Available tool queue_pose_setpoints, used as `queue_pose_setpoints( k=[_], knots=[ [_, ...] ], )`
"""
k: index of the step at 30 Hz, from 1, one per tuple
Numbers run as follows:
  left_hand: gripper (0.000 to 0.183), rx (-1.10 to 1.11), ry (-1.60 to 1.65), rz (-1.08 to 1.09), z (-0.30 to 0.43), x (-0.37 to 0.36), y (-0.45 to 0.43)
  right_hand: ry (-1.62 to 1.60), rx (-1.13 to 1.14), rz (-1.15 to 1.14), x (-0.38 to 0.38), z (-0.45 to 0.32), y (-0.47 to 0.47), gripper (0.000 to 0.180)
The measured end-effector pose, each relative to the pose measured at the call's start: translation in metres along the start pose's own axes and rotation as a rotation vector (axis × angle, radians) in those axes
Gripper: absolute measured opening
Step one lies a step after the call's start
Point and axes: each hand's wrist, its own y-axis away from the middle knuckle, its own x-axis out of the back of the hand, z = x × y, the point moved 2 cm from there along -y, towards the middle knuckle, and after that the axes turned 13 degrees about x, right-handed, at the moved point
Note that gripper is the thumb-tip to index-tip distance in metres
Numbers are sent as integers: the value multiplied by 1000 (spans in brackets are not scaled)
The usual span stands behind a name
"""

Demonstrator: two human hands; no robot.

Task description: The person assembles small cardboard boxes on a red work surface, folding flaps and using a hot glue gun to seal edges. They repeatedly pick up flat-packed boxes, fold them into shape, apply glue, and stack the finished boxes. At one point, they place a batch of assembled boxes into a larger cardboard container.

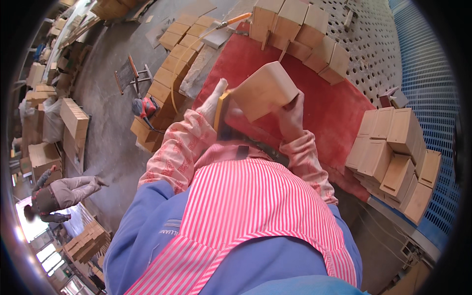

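Observation:
My right hand [293,116] grips the near right end of a pale wooden box [263,88], with fingers around its edge. The box is tilted above a red-covered work surface [324,107]. To its left, my left hand [215,99], in a white glove, is against a narrow yellow-edged piece [222,110] that stands close to the box's left end. What this piece is cannot be made out, and part of the left hand's grip is hidden. The area beneath the box is blurred.
Wooden boxes [304,25] line the far edge; more are stacked at right [391,147]. Left are rows of wooden blocks [166,77], a red-and-grey power sander [145,107] and an orange-tipped air hose [236,19]. A perforated panel [365,48] lies beyond. Another person [62,195] walks at far left.

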Motion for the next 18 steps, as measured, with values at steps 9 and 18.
queue_pose_setpoints(
  k=[9, 18],
  knots=[
    [57, -203, -437, 353, 22, -29, 9, 579, 1053, -427, -34, -49, 16, 88],
    [43, -210, -286, 191, 24, -32, 5, -12, -64, -239, 7, -13, -8, 74]
  ],
)
